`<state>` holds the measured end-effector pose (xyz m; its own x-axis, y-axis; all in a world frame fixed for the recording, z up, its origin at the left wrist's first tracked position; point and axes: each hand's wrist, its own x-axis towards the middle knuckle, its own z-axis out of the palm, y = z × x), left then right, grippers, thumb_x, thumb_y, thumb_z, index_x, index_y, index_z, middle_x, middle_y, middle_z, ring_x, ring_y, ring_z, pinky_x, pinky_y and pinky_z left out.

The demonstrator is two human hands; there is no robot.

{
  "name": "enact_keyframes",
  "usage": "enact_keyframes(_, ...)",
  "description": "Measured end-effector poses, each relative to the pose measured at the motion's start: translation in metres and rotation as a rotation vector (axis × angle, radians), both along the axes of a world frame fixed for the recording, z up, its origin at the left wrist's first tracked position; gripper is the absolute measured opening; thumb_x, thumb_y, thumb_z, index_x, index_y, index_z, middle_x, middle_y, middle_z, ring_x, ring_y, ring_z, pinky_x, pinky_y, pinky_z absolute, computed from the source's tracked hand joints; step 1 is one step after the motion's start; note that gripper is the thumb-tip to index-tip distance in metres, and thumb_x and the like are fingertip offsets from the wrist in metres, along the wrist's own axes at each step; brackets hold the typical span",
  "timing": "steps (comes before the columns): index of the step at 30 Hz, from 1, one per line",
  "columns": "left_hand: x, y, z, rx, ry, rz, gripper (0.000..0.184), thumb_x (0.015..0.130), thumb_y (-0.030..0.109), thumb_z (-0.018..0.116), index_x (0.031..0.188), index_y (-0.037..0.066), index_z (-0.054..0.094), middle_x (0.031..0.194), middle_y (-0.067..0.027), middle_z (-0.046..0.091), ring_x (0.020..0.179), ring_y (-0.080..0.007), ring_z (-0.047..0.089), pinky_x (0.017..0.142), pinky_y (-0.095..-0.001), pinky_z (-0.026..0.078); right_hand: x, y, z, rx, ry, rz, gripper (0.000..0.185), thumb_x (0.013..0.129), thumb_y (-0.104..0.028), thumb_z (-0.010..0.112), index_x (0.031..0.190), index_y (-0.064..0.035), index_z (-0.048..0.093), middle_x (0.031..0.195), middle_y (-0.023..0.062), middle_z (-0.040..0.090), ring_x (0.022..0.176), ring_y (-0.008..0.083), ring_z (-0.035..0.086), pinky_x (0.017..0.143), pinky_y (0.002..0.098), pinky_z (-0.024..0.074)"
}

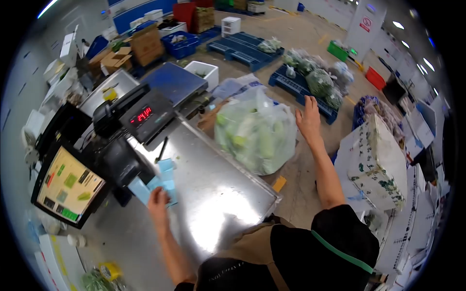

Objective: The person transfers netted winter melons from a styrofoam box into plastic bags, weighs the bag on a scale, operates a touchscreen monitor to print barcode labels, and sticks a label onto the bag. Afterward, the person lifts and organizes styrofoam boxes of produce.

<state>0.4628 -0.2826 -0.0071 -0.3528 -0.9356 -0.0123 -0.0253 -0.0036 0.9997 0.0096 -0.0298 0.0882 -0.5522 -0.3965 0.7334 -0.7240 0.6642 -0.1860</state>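
My left hand [159, 200] is closed on a light blue paper strip [141, 190] that lies over the left part of the metal table [213, 169]. More light blue slips [166, 173] lie just beyond the fingers. My right hand [309, 118] is raised with its fingers apart and holds nothing, just right of a large clear plastic bag [257, 131] of pale green vegetables. The bag stands beyond the table's far right edge. A black pen [162, 148] lies on the metal near the slips.
A scale display [144, 115] with red digits and a tilted screen [69, 184] stand at the left. Blue pallets [242, 48] with bagged greens lie beyond. White foam boxes [374, 165] are stacked at the right. A blue platform [172, 82] stands behind the display.
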Motion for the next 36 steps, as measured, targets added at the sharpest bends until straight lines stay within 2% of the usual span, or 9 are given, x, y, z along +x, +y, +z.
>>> enact_keyframes(8,-0.291,0.122,0.057,-0.161,-0.023,-0.854,0.026,0.09,0.017,0.053,0.107,0.0,0.061,0.1,-0.0117,0.066,0.092,-0.0196,0.062,0.082,-0.0312,0.048,-0.14,0.02,-0.093,0.181,-0.417,0.29,0.08,0.063,-0.017,0.076,0.131,0.0015,0.038,0.131,0.0264,0.04,0.116,0.0432,0.044,0.097,0.0443,0.0384)
enact_keyframes(12,-0.389,0.154,0.037,-0.267,-0.014,-0.757,0.025,0.089,0.015,0.05,0.104,-0.001,0.061,0.099,-0.0162,0.064,0.091,-0.0247,0.062,0.081,-0.0334,0.047,-0.133,0.011,-0.075,0.473,-0.236,0.61,0.091,0.055,-0.015,0.079,0.135,-0.0028,0.035,0.134,0.0209,0.039,0.124,0.0398,0.038,0.102,0.0493,0.0305)
enact_keyframes(17,-0.464,0.169,0.015,-0.078,-0.024,-0.657,0.025,0.09,0.015,0.049,0.106,-0.002,0.058,0.087,-0.0134,0.064,0.076,-0.0195,0.062,0.071,-0.0304,0.048,-0.168,-0.049,-0.14,0.396,-0.014,0.679,0.054,0.078,-0.012,0.049,0.131,-0.0045,0.043,0.128,0.0187,0.045,0.119,0.0369,0.042,0.097,0.0495,0.0329)
enact_keyframes(20,-0.477,0.179,0.028,0.472,0.512,-0.731,0.025,0.092,0.017,0.048,0.107,-0.002,0.057,0.082,-0.0111,0.062,0.067,-0.0173,0.06,0.064,-0.0293,0.048,-0.188,-0.058,-0.146,0.204,-0.723,0.921,0.03,0.081,-0.012,0.05,0.108,0.0005,0.057,0.107,0.0144,0.059,0.098,0.0287,0.055,0.084,0.0406,0.042)
enact_keyframes(23,-0.459,0.168,0.046,0.425,0.517,-0.71,0.026,0.094,0.016,0.046,0.108,-0.003,0.055,0.078,-0.0081,0.059,0.052,-0.012,0.051,0.049,-0.0258,0.041,-0.203,-0.057,-0.149,-0.418,-1.085,0.893,0.021,0.086,-0.016,0.049,0.081,0.002,0.058,0.075,0.0067,0.06,0.067,0.0175,0.054,0.063,0.0313,0.0425)
enact_keyframes(26,-0.435,0.155,0.075,0.396,0.513,-0.668,0.025,0.092,0.013,0.046,0.107,-0.004,0.056,0.073,-0.0054,0.055,0.047,-0.0078,0.043,0.041,-0.0221,0.032,-0.235,-0.023,-0.121,-0.153,-1.357,0.941,0.028,0.087,-0.024,0.052,0.071,-0.0009,0.055,0.059,0.0021,0.052,0.054,0.0112,0.047,0.054,0.0278,0.0391)
enact_keyframes(29,-0.411,0.13,0.111,0.353,0.443,-0.598,0.023,0.09,0.009,0.046,0.106,-0.004,0.057,0.072,-0.0032,0.054,0.047,-0.0056,0.041,0.04,-0.0199,0.029,-0.238,0.03,-0.104,0.125,-1.612,0.77,0.029,0.084,-0.03,0.054,0.08,-0.0013,0.058,0.054,0.003,0.049,0.046,0.0116,0.042,0.047,0.0257,0.0345)
enact_keyframes(33,-0.42,0.081,0.122,0.192,0.399,-0.495,0.027,0.085,0.003,0.043,0.105,-0.009,0.058,0.076,-0.0058,0.057,0.042,-0.0047,0.037,0.036,-0.0199,0.028,-0.216,0.05,-0.024,-0.583,-1.952,0.673,0.041,0.085,-0.039,0.053,0.088,0.0013,0.057,0.049,0.0003,0.043,0.04,0.0099,0.037,0.051,0.03,0.0371)
enact_keyframes(36,-0.45,0.057,0.122,0.185,0.358,-0.555,0.03,0.084,0.001,0.041,0.107,-0.01,0.057,0.079,-0.0075,0.06,0.042,-0.0051,0.038,0.036,-0.0202,0.03,-0.237,0.026,-0.013,-0.653,-2.041,1.068,0.06,0.095,-0.049,0.036,0.106,0.0067,0.056,0.046,-0.0047,0.03,0.039,0.0075,0.025,0.056,0.0291,0.0346)
